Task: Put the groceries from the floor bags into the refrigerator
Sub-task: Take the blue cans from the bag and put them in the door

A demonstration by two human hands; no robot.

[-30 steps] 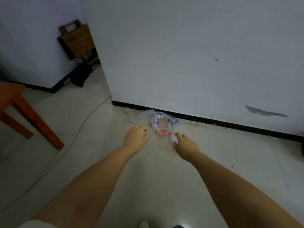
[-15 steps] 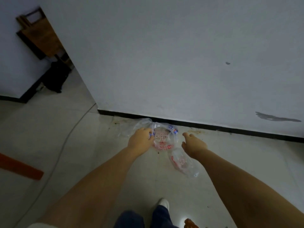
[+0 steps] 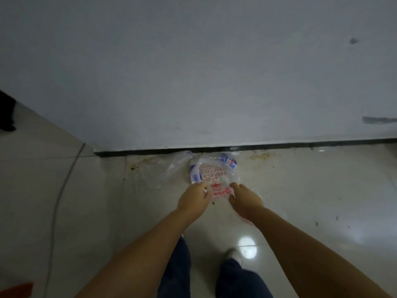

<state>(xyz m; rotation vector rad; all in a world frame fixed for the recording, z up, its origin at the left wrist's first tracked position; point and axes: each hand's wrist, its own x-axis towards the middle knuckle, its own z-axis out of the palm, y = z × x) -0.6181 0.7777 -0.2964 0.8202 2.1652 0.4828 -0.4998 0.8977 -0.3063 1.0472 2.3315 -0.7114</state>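
Clear plastic bag with red print [image 3: 217, 181] lay on the pale tiled floor [image 3: 311, 190] against the wall's black baseboard [image 3: 279, 144]. Both arms reached down, left hand [image 3: 193, 200] and right hand [image 3: 245, 200] pinching the bag's near edge, a blue can [image 3: 228, 160] inside.

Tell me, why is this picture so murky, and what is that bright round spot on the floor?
Head view: the room is dim, so the wall looks grey and grainy. The round spot is glare from a light on the glossy floor. The wide lens bends the skirting line. The hands and plastic bag look soft, its red print unreadable.
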